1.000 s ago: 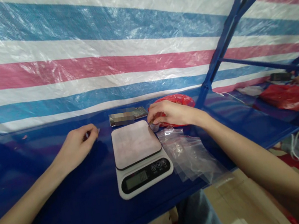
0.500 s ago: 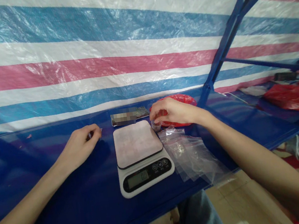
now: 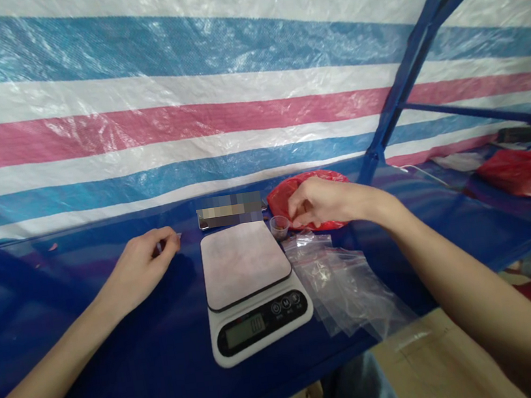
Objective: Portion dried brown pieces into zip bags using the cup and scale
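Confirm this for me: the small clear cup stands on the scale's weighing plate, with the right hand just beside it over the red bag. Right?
Not quite. In the head view the small clear cup stands on the blue table, just off the back right corner of the scale, not on its plate. The right hand is beside it, over the red bag.
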### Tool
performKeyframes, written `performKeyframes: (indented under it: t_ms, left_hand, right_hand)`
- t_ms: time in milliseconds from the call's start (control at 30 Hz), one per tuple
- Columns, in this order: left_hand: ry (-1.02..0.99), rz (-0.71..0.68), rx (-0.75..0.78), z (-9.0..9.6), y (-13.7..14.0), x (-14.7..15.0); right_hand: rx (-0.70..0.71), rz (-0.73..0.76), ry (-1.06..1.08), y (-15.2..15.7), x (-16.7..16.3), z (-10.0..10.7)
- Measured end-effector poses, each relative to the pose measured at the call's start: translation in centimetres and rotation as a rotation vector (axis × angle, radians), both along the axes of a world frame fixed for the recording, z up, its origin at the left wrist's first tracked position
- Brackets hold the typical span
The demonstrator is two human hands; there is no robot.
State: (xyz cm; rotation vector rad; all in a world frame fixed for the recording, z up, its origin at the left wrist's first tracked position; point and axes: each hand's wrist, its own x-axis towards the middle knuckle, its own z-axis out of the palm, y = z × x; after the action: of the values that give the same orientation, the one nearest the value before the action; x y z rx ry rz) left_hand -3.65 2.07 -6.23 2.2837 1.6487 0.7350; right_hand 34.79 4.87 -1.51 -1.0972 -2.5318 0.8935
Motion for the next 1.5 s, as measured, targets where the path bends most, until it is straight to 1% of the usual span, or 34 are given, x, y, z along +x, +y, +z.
performKeyframes:
  t_ms: [67, 233, 367, 500, 567, 767, 900, 1033, 1100, 1200, 1267, 1333, 1400, 1500]
  left_hand:
    - [0.005, 0.002, 0.0, 0.0, 0.0, 0.0]
    - [0.009, 0.006, 0.003, -0.3, 0.2, -0.3]
    - [0.014, -0.001, 0.001, -0.5, 0.3, -0.5]
    - [0.016, -0.009, 0.005, -0.6, 0.3, -0.6]
    - [0.017, -0.002, 0.006, -0.6, 0.3, -0.5]
    - [0.011, 0.01, -0.009, -0.6, 0.3, -0.5]
    - [0.004, 0.003, -0.012, -0.6, 0.3, -0.5]
    - [-0.001, 0.0, -0.002, -0.6, 0.4, -0.4]
    - [-0.004, 0.001, 0.009, -0.5, 0.3, -0.3]
    - [-0.024, 0.005, 0.017, -0.3, 0.0, 0.1]
    - [-0.054, -0.003, 0.003, -0.2, -0.3, 0.3]
    - [-0.099, -0.015, -0.018, -0.1, -0.6, 0.5]
    - [-0.145, -0.024, -0.034, -0.2, -0.8, 0.5]
    - [-0.18, -0.028, -0.046, -0.2, -0.8, 0.5]
  right_hand:
    - [0.005, -0.01, -0.053, -0.1, -0.1, -0.4]
    - [0.172, -0.059, -0.196, -1.1, -1.2, -0.4]
    - [0.256, -0.125, -0.299, -1.7, -2.5, -0.3]
    - [0.299, -0.14, -0.423, -1.9, -3.2, -0.4]
    - [0.31, -0.13, -0.437, -1.9, -3.2, -0.5]
    - [0.312, -0.101, -0.411, -1.7, -3.1, -0.8]
    - [0.315, -0.077, -0.357, -1.7, -3.3, -1.0]
    - [0.279, -0.06, -0.293, -1.3, -2.8, -0.9]
    - [0.263, -0.068, -0.233, -0.9, -2.2, -0.6]
    - [0.316, -0.132, -0.084, -0.5, -1.7, -0.1]
    - [0.351, -0.187, 0.032, -0.6, -2.0, 0.0]
    - [0.353, -0.197, 0.109, -0.8, -2.6, -0.2]
    - [0.369, -0.147, 0.117, -1.0, -3.3, -0.6]
    - [0.43, -0.007, 0.072, -1.1, -3.8, -1.0]
